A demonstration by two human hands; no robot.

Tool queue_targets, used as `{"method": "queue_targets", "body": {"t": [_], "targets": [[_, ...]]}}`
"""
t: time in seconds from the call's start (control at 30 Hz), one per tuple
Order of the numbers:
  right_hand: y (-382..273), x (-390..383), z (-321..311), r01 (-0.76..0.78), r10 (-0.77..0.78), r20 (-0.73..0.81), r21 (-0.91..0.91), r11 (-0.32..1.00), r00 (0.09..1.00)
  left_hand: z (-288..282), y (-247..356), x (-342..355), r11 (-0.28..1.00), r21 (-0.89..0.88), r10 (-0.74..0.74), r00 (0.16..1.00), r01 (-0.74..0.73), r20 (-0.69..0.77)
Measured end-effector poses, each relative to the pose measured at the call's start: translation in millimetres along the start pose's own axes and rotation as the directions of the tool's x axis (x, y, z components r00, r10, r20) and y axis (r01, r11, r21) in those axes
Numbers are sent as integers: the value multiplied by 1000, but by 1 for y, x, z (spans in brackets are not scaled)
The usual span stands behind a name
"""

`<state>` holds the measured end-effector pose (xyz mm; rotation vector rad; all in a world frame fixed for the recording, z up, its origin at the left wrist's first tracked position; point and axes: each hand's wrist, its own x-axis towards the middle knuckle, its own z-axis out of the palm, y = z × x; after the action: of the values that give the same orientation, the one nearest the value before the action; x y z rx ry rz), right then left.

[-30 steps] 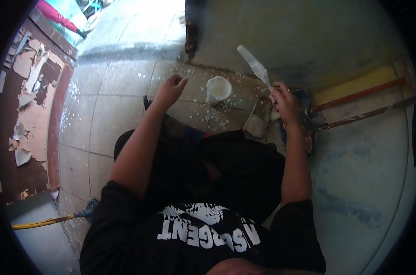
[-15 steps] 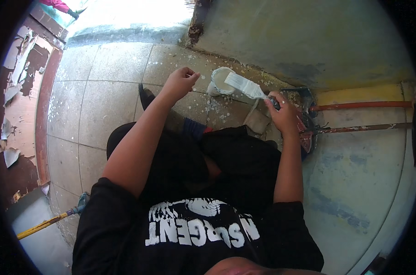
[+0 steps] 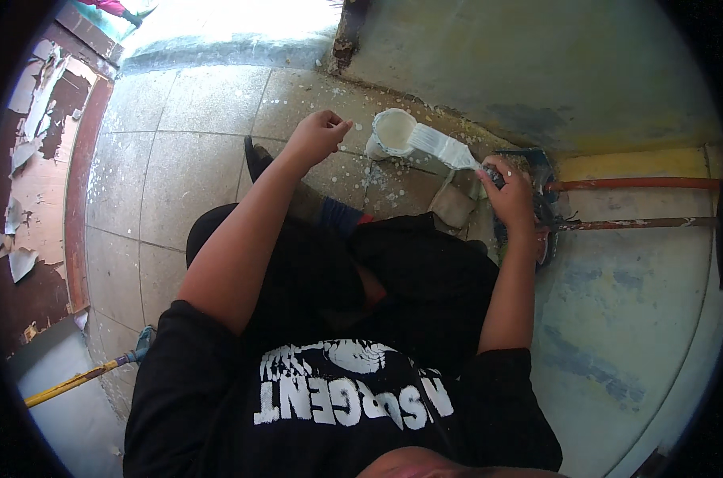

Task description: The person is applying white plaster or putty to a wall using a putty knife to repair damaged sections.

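Observation:
My right hand is closed round the dark handle of a paintbrush. Its wide white bristles point left and lie against or just over the rim of a white paint pot; which of the two I cannot tell. Pale paint shows inside the pot, and dried paint crusts its rim. Left of the pot hangs my left hand, apart from it. Its fingers are loosely curled with a gap at the thumb, and nothing shows in them.
A paint-spotted tile floor lies around my legs. Beside my right hand are dustpans with a red handle and a brown handle, near the wall. A yellow pole is at left. Someone's pink sleeve shows far left.
My right hand has moved a little to the right with the paintbrush. The bristles have shifted from over the pot's mouth to its right rim. My left hand has hardly moved.

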<state>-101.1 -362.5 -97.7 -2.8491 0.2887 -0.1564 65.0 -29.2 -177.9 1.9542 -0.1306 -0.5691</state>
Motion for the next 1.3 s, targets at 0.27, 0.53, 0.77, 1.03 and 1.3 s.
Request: {"method": "queue_targets", "body": {"t": [0.27, 0.53, 0.77, 1.03, 1.3], "targets": [[-5, 1, 0, 49, -49, -6, -18, 999, 999, 0, -1, 0, 1000, -3, -13, 1000, 13, 20], [-6, 2, -12, 123, -124, -23, -21, 992, 992, -1, -2, 1, 1000, -3, -20, 1000, 20, 18], [-2, 3, -1, 15, -20, 15, 237, 971, 1000, -1, -3, 2, 999, 14, -29, 999, 29, 29], [-6, 5, 0, 69, -73, 22, 150, 986, 997, -3, -2, 2, 995, 74, -69, 993, 62, 95], [-11, 3, -3, 32, -39, 54, 137, 990, 998, -2, -6, 6, 997, 57, -55, 994, 49, 98]]}}
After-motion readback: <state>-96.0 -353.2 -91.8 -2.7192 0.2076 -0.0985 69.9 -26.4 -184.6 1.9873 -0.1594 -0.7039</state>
